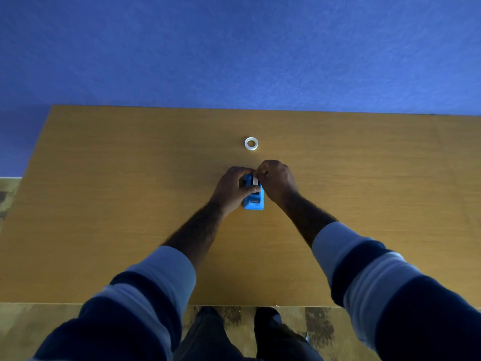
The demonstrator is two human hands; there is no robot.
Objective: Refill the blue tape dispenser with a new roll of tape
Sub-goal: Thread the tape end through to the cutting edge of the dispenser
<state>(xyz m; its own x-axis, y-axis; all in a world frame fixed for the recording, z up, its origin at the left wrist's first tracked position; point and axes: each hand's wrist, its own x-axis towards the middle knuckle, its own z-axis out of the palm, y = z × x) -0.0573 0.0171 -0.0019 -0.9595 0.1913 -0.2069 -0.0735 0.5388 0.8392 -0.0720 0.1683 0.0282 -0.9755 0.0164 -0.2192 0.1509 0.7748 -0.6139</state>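
The blue tape dispenser (254, 200) stands on the wooden table (130, 204), its cutter end toward me. My left hand (233, 188) wraps its left side, thumb across the top. My right hand (276, 181) pinches a white tape roll (255, 181) sitting at the dispenser's far, upper end. How deep the roll sits is hidden by my fingers. A second white ring of tape (251, 143) lies flat on the table a little beyond both hands.
The table's far edge meets a blue wall (234, 48). Its near edge runs just above my legs and shoes (268, 316), with patterned floor (26, 329) below. The left table edge slants past the floor at the far left.
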